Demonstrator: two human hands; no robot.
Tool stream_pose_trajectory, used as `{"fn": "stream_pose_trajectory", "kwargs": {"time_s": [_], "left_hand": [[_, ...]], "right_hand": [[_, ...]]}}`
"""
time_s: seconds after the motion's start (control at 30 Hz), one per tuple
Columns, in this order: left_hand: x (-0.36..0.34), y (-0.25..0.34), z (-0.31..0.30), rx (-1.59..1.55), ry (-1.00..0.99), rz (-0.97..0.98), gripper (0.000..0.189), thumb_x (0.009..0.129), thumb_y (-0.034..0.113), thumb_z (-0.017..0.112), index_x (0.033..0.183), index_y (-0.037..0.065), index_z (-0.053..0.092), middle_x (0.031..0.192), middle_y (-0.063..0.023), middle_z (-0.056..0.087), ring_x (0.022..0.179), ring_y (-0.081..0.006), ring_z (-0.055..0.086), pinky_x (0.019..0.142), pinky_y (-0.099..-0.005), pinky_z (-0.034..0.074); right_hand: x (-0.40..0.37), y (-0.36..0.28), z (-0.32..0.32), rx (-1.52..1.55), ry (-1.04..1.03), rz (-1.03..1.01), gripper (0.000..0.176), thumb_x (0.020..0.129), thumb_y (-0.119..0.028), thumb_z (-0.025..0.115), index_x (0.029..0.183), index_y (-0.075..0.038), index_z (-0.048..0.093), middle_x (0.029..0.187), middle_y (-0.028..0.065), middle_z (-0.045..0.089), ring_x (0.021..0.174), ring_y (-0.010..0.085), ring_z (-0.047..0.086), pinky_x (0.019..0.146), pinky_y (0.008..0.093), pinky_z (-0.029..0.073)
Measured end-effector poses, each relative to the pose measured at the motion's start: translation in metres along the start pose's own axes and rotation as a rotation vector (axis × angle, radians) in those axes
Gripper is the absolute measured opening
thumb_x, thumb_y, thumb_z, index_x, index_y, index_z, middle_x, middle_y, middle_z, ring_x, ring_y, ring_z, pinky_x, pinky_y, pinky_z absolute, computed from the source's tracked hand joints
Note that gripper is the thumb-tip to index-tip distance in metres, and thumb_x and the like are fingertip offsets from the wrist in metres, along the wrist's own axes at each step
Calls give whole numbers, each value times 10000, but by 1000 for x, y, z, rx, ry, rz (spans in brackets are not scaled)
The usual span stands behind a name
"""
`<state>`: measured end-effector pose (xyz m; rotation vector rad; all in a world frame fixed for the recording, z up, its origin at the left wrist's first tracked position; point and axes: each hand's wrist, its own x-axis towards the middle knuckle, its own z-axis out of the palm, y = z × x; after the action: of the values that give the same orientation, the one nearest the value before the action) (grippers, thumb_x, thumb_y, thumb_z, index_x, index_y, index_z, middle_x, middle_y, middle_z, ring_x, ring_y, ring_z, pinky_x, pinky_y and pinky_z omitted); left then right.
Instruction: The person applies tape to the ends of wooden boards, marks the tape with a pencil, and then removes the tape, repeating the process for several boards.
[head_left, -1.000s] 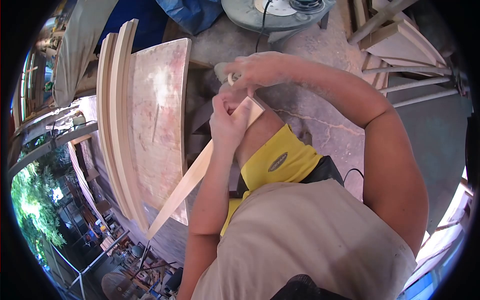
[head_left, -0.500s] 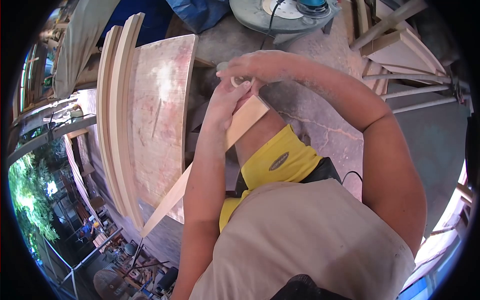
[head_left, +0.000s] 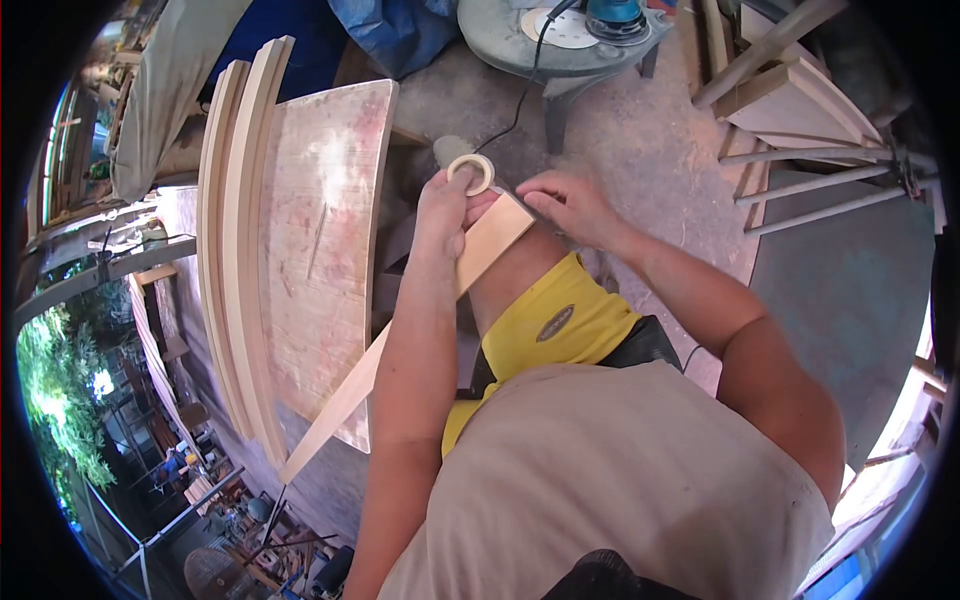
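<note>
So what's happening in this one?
A person is working on a long pale board angled across their leg. The left hand grips it near its upper end and also holds a cream ring, apparently a tape roll. The right hand is just beside that end; whether it pinches anything is unclear. More long wooden strips lie to the left.

The left forearm (head_left: 412, 365) partly hides the plank (head_left: 496, 240); the top edge crops a sander (head_left: 617, 20)

Woodworking shop: sander (head_left: 618, 22), planks (head_left: 240, 250)
</note>
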<state>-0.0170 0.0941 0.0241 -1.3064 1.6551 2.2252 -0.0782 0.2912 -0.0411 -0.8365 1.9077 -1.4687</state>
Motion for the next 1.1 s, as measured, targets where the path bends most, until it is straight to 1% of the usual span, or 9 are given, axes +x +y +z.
{"fn": "stream_pose_trajectory", "kwargs": {"time_s": [0.07,0.13,0.43,0.57,0.67,0.77,0.87,0.93,1.1], "left_hand": [[0,1,1,-13,8,-10,177,1029,156,510,1121,18,572,959,-122,675,778,-200,716,670,-302,636],[0,2,0,-25,17,-16,177,1028,156,505,1120,17,566,965,-128,671,782,-209,718,673,-309,638],[5,1,-18,-48,-20,-41,146,1011,129,511,1109,25,542,959,-143,663,735,-213,716,651,-319,640],[3,-1,-38,97,-118,-88,197,985,99,498,1148,18,575,948,-126,674,732,-178,707,634,-269,619],[1,-3,-42,14,-163,-64,227,974,65,502,1187,21,567,987,-118,667,742,-175,703,646,-263,617],[1,-1,-46,43,-192,-10,286,952,33,518,1235,21,557,1036,-109,652,831,-170,698,703,-280,623],[9,8,-52,43,-254,36,379,883,-49,547,1259,4,538,1037,-71,646,889,-151,669,797,-270,583],[18,14,-55,245,-377,34,422,847,-66,530,1262,1,559,1024,-48,647,917,-120,644,830,-239,547],[42,26,-67,341,-663,12,403,834,-57,521,1224,9,599,998,-26,655,900,-80,628,823,-224,520]], "right_hand": [[-16,-5,11,130,27,-84,390,891,-260,737,1186,-13,669,1184,139,636,1064,233,628,900,334,492],[-24,-25,16,232,102,26,469,916,-293,712,1280,-10,624,1213,138,638,1061,223,624,896,327,492],[-7,-28,26,205,93,89,464,927,-244,693,1320,-16,598,1187,128,659,1043,201,631,930,321,490],[0,-22,26,293,38,138,427,939,-222,678,1307,-19,607,1157,122,673,1019,195,641,918,322,495],[2,-19,29,261,70,111,403,947,-186,667,1316,-35,607,1122,91,676,971,151,630,863,296,511],[1,-38,26,360,33,241,375,946,-160,667,1299,-45,615,1049,35,652,885,101,596,786,260,514],[6,-40,27,392,49,257,334,939,-143,669,1257,-46,629,954,-10,603,811,66,544,721,231,490],[11,-36,23,344,-7,233,296,936,-140,665,1215,-47,636,895,-31,568,785,58,522,709,229,474],[16,-39,14,190,-99,227,302,970,-154,637,1254,-56,604,981,-35,588,856,45,546,727,214,467]]}}
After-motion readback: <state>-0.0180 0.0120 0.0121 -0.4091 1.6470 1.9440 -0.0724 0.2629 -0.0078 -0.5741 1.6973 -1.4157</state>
